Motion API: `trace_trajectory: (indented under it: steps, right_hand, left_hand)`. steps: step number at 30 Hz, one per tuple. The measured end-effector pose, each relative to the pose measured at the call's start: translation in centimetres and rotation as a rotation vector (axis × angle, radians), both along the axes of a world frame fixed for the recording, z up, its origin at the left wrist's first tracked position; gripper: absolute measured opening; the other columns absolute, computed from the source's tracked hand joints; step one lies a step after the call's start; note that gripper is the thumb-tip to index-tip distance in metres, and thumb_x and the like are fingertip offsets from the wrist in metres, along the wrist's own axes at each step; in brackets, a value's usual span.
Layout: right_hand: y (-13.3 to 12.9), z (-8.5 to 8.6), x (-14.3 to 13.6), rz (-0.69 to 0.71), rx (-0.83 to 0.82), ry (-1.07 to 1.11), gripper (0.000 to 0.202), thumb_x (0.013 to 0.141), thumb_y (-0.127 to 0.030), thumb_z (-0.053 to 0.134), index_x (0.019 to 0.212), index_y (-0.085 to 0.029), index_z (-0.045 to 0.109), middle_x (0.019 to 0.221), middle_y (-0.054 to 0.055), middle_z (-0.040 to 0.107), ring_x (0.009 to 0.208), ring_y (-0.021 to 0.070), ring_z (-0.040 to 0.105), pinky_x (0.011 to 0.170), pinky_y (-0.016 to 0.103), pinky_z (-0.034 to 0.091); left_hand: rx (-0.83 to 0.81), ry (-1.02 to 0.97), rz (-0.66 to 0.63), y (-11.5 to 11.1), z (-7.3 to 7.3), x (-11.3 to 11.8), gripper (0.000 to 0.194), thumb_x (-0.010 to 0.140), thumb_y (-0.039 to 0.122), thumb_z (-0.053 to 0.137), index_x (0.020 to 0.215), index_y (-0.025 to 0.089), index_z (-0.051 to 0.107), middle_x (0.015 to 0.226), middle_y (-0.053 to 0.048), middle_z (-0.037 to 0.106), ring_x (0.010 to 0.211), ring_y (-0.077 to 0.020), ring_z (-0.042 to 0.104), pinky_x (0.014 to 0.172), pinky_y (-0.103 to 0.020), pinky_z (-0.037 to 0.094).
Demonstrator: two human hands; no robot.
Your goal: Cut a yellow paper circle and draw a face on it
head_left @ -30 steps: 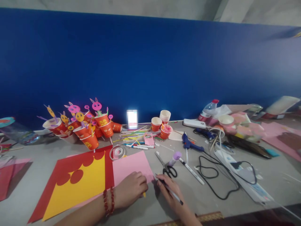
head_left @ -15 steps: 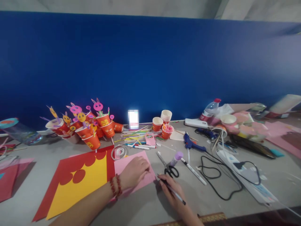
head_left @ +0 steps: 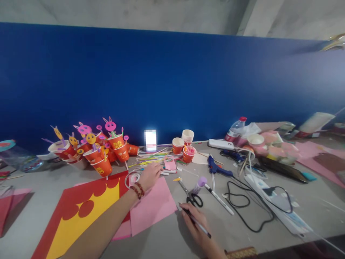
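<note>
My left hand [head_left: 151,175], with a red beaded bracelet at the wrist, reaches over the top of a pink paper sheet [head_left: 155,205], close to the markers and a small pink piece [head_left: 170,163]. What its fingertips touch is hidden. My right hand [head_left: 193,220] holds a dark pen [head_left: 199,225] just right of the sheet's lower right corner. Black-handled scissors [head_left: 194,200] lie beyond it, beside a purple-capped glue stick [head_left: 199,184] and a white marker [head_left: 219,199]. Left of the sheet are red paper [head_left: 60,201] and yellow paper [head_left: 88,216] with round cut edges.
Decorated red cups [head_left: 102,166] stand at the back left, with clear tape [head_left: 133,178] nearer. Further right are plain cups [head_left: 178,145], a blue glue gun [head_left: 218,168], its black cable, a power strip [head_left: 280,208] and a bottle [head_left: 235,129].
My left hand has moved forward off the middle of the pink sheet toward the markers. A small orange-yellow piece now shows by the scissors' tips. The view has shifted slightly.
</note>
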State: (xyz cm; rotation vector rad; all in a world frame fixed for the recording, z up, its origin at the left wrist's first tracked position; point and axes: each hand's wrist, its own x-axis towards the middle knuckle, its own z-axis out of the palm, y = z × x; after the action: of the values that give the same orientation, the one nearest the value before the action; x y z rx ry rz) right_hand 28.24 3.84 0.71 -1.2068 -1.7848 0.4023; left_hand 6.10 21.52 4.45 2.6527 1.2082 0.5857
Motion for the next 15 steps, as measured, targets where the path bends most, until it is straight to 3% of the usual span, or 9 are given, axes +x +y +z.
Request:
trace_trajectory:
  steps: [3,5,7,9,12,15]
  right_hand:
    - [0.2,0.2,-0.1,0.001,0.007,-0.004,0.018,0.098,-0.026,0.05,0.104,-0.021,0.066,0.084,0.006,0.075,0.072,0.0179,0.073,0.067,0.021,0.058]
    - [0.2,0.3,-0.1,0.0,-0.005,-0.007,0.018,0.098,-0.027,0.05,0.103,-0.021,0.066,0.083,0.006,0.075,0.071,0.018,0.073,0.066,0.021,0.058]
    - [0.2,0.3,-0.1,0.002,-0.027,0.003,0.018,0.098,-0.026,0.05,0.103,-0.021,0.066,0.084,0.006,0.075,0.071,0.0184,0.073,0.066,0.022,0.058]
    - [0.1,0.2,0.0,0.006,-0.046,0.016,0.019,0.098,-0.027,0.05,0.103,-0.021,0.066,0.086,0.007,0.075,0.073,0.019,0.073,0.067,0.022,0.058]
    - [0.0,-0.3,0.1,0.006,-0.07,0.017,0.019,0.098,-0.028,0.05,0.106,-0.021,0.066,0.089,0.007,0.075,0.077,0.0197,0.073,0.069,0.023,0.058]
    - [-0.1,-0.7,0.2,0.012,-0.084,-0.001,0.019,0.098,-0.027,0.049,0.107,-0.022,0.065,0.09,0.007,0.075,0.079,0.0195,0.073,0.071,0.024,0.057]
  left_hand:
    - [0.017,0.052,0.08,1.2,0.4,-2.2,0.021,0.097,0.015,0.047,0.094,0.019,0.067,0.097,-0.007,0.066,0.099,-0.0236,0.058,0.092,-0.041,0.047]
    - [0.018,0.103,0.079,1.9,0.3,-2.4,0.019,0.096,0.016,0.051,0.091,0.02,0.069,0.095,-0.006,0.066,0.099,-0.0235,0.058,0.091,-0.04,0.047]
    - [0.015,0.16,0.051,2.2,0.1,-1.7,0.017,0.096,0.019,0.054,0.089,0.02,0.07,0.094,-0.006,0.067,0.1,-0.0231,0.059,0.091,-0.04,0.049]
    - [0.015,0.215,0.021,2.5,-0.2,-0.5,0.013,0.096,0.025,0.057,0.1,0.019,0.069,0.105,-0.007,0.067,0.101,-0.0225,0.061,0.09,-0.041,0.052]
    - [0.027,0.28,-0.018,2.9,-0.4,1.1,0.031,0.096,0.034,0.06,0.122,0.018,0.06,0.125,-0.009,0.061,0.105,-0.0228,0.063,0.088,-0.044,0.055]
    - [0.042,0.325,-0.052,3.2,-0.2,1.8,0.033,0.096,0.035,0.06,0.125,0.018,0.058,0.126,-0.01,0.06,0.105,-0.0231,0.063,0.088,-0.044,0.055]
